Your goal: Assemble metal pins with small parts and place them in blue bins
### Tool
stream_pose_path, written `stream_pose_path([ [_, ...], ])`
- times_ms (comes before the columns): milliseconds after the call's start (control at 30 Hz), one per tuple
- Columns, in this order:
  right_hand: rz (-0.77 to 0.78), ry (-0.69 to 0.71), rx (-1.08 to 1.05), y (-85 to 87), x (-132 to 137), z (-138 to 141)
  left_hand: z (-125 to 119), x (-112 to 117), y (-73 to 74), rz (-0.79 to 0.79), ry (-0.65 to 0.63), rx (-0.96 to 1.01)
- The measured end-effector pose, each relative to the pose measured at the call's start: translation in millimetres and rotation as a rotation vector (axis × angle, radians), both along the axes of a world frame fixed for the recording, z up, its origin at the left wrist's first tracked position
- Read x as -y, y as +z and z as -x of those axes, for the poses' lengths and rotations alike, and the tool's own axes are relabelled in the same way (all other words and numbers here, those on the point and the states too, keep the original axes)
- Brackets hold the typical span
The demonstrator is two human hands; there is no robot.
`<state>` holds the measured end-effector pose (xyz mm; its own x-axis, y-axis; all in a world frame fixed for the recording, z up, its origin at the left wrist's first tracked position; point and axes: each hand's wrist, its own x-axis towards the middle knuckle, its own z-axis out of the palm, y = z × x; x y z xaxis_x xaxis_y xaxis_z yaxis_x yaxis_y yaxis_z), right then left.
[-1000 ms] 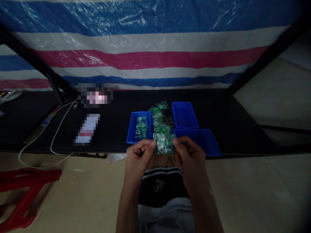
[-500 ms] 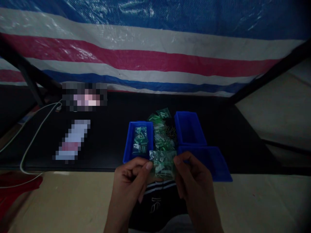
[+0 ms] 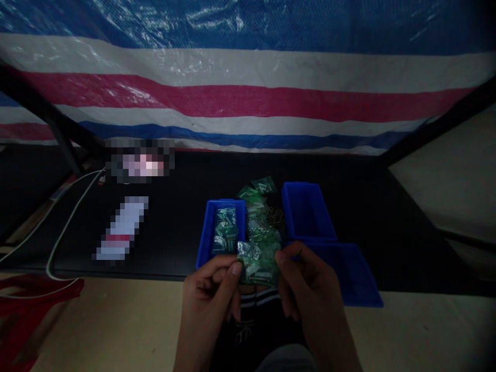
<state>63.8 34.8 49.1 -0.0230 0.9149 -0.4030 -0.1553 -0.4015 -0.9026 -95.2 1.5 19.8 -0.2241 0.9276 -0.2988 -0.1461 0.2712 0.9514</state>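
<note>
Between my two hands a small clear green-tinted plastic bag (image 3: 259,263) is held up at the table's front edge, with pale pieces inside it. My left hand (image 3: 213,289) pinches its left edge between thumb and forefinger. On the opposite edge, my right hand (image 3: 308,281) has a similar pinch. Just beyond lies a pile of similar bags (image 3: 258,212), with loose screws (image 3: 276,214) to its right. More filled bags (image 3: 226,230) lie in the left blue bin (image 3: 205,232).
Two more blue bins stand to the right, one farther back (image 3: 310,212) and one nearer (image 3: 356,274), partly behind my right hand. A white cable (image 3: 62,227) crosses the black table (image 3: 174,227) at left. Blurred-out items lie on the left. A striped tarp (image 3: 248,98) hangs behind.
The whole view has shifted slightly, so the table and bins sit a little lower and to the right. Both hands keep their pinch on the bag.
</note>
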Motion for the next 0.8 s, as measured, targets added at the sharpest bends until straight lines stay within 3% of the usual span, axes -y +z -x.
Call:
stream_pose_path([
  [167,-0.008,0.017,-0.048,-5.8,0,-8,-8,-3,-0.2,-0.014,0.038,-0.030],
  [367,-0.015,-0.053,-0.105,3.0,-8,-18,-21,-25,12.1,-0.013,0.027,-0.086],
  [500,-0.012,-0.083,-0.096,4.4,-10,-24,-25,-37,19.0,-0.055,-0.060,-0.135],
  [800,-0.083,-0.095,-0.007,-3.7,3,-24,-26,-24,7.3,-0.020,-0.045,-0.079],
])
